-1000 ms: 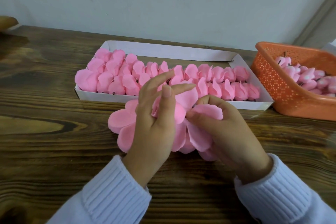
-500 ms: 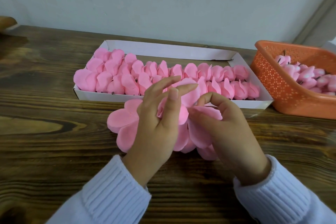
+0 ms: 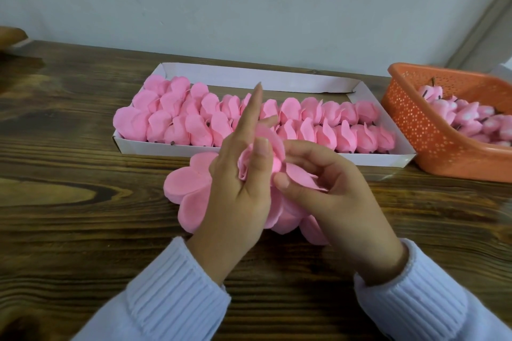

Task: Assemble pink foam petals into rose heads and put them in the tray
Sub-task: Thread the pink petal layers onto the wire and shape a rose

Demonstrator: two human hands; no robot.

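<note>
A half-built pink rose head [image 3: 264, 155] sits between my hands above the wooden table. My left hand [image 3: 238, 185] holds its rolled centre with the thumb pressed against it, the index finger pointing straight up. My right hand [image 3: 327, 191] pinches an outer petal [image 3: 302, 177] at the rose's right side. Flat pink foam petals [image 3: 185, 188] spread out under both hands. Behind them a white cardboard tray [image 3: 304, 159] holds two rows of finished rose heads [image 3: 313, 122].
An orange perforated plastic basket [image 3: 432, 135] at the right holds more pink buds with dark stems. A pale wall runs behind the table. A brown object [image 3: 11, 36] shows at the far left edge.
My left index finger has straightened upward off the rose. My right hand has shifted its pinch on the outer petal and pulled it against the rose's right side.
</note>
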